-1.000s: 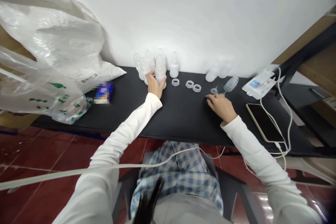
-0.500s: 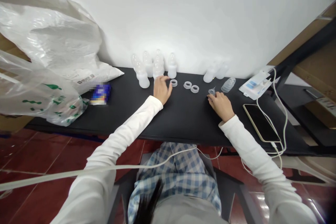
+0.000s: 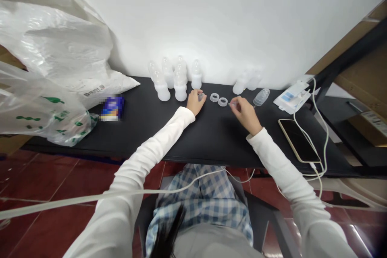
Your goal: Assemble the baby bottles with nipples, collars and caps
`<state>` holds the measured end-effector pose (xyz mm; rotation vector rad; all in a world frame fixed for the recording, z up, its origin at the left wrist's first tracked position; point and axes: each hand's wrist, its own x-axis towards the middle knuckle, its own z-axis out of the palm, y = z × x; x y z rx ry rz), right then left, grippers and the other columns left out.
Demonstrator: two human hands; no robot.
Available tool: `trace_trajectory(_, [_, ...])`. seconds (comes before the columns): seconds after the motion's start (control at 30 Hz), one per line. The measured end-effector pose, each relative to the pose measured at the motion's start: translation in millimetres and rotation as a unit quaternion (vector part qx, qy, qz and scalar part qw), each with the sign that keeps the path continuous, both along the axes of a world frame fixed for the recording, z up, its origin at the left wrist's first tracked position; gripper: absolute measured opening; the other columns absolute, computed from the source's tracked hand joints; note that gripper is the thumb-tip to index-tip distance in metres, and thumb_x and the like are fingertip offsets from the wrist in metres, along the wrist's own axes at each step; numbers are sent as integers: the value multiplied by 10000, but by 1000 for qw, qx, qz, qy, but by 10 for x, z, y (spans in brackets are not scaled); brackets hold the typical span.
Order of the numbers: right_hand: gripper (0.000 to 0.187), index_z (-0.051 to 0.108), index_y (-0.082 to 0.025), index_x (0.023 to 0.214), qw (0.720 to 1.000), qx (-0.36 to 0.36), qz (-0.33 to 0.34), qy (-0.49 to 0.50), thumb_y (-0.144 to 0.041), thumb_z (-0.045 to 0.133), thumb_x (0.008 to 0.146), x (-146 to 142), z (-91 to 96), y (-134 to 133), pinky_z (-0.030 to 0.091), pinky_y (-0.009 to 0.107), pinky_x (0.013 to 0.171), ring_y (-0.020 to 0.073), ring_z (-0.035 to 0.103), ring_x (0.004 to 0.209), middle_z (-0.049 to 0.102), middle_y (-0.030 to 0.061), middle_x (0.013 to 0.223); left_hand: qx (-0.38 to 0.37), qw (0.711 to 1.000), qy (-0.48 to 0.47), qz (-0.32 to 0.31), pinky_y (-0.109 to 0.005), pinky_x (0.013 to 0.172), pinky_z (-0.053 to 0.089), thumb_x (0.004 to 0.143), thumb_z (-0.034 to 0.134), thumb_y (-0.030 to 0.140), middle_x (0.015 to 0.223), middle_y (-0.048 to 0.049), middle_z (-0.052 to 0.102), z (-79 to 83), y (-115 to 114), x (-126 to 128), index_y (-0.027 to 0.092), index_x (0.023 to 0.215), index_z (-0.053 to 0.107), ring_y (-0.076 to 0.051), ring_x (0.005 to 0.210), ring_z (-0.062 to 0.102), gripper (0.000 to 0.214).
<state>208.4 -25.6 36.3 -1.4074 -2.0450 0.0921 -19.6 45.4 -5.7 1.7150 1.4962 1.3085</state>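
Nothing can be read from here. The printed strip on the white plastic sack (image 3: 94,91) is too small, the blue packet (image 3: 111,108) is blurred, and the green print on the clear bag (image 3: 53,99) shows no legible characters.

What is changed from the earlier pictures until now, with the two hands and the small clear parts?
The left hand moved right, away from the bottles; its fingers are now on the small clear ring. The right hand lifted and moved left toward the rings; its fingers seem to have picked up the small clear funnel-shaped piece. The upright bottles, the other rings and the phone stayed in place.
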Motion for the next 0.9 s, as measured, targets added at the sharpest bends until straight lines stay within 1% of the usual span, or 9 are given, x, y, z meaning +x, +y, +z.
trace_trajectory(0.07, [208, 556, -236, 1019, 984, -39, 75, 157, -432, 554, 948, -152, -33, 144, 484, 277, 651, 132, 558, 650, 590, -5, 783, -79, 979, -185, -24, -395, 945, 532, 862, 689, 296, 1014, -89, 663, 41, -29, 21, 175, 959, 569, -195, 957, 657, 197])
trace_trajectory(0.13, [288, 541, -251, 1027, 951, -87, 139, 261, -511, 594, 914, -319, -82, 284, 483, 256, 592, 113, 564, 610, 601, -27, 764, -139, 932, -331, -53, -359, 897, 563, 878, 683, 359, 896, -44, 661, 74, -57, 52, 174, 890, 545, -152, 870, 676, 232])
trace_trajectory(0.23, [344, 565, -254, 1004, 921, -108, 177, 329, -560, 644, 866, -540, -141, 418, 453, 238, 543, 98, 541, 587, 586, -43, 723, -167, 880, -433, -101, -342, 917, 573, 897, 659, 447, 776, -18, 649, 121, -110, 82, 162, 821, 524, -125, 808, 692, 324])
trace_trajectory(0.33, [376, 590, -236, 938, 913, -84, 162, 364, -590, 668, 836, -663, -152, 438, 448, 239, 558, 106, 556, 630, 578, -35, 697, -159, 870, -452, -115, -349, 912, 584, 879, 667, 506, 718, 2, 643, 145, -165, 96, 168, 805, 503, -116, 748, 700, 384])
trace_trajectory(0.47, [397, 585, -236, 942, 897, -72, 135, 414, -613, 656, 840, -679, -138, 384, 394, 238, 496, 96, 519, 554, 580, -36, 653, -140, 881, -440, -105, -343, 888, 595, 865, 684, 505, 679, 31, 638, 122, -192, 131, 183, 802, 466, -104, 717, 702, 394])
trace_trajectory(0.6, [416, 563, -241, 950, 889, -82, 141, 429, -631, 652, 835, -666, -169, 370, 380, 244, 491, 99, 512, 546, 592, -34, 668, -149, 886, -420, -133, -336, 851, 607, 854, 688, 514, 680, 37, 651, 112, -214, 175, 188, 814, 464, -102, 689, 704, 398])
trace_trajectory(0.7, [411, 582, -235, 920, 907, -63, 133, 394, -627, 662, 828, -663, -209, 384, 401, 260, 552, 104, 500, 589, 562, -36, 684, -136, 887, -412, -155, -331, 841, 610, 841, 703, 507, 718, 37, 678, 139, -251, 186, 193, 842, 479, -97, 700, 706, 387])
trace_trajectory(0.8, [335, 633, -228, 895, 938, 11, 105, 331, -561, 654, 866, -641, -235, 393, 396, 279, 608, 105, 433, 613, 481, -38, 691, -131, 893, -397, -166, -326, 837, 611, 815, 728, 510, 757, 28, 706, 163, -279, 176, 197, 871, 506, -105, 741, 716, 387])
trace_trajectory(0.9, [249, 638, -230, 896, 951, 70, 84, 288, -479, 646, 893, -614, -263, 408, 398, 289, 638, 111, 407, 637, 457, -29, 741, -130, 897, -379, -187, -328, 795, 614, 771, 773, 501, 771, 9, 721, 157, -286, 163, 196, 913, 551, -135, 757, 728, 403])
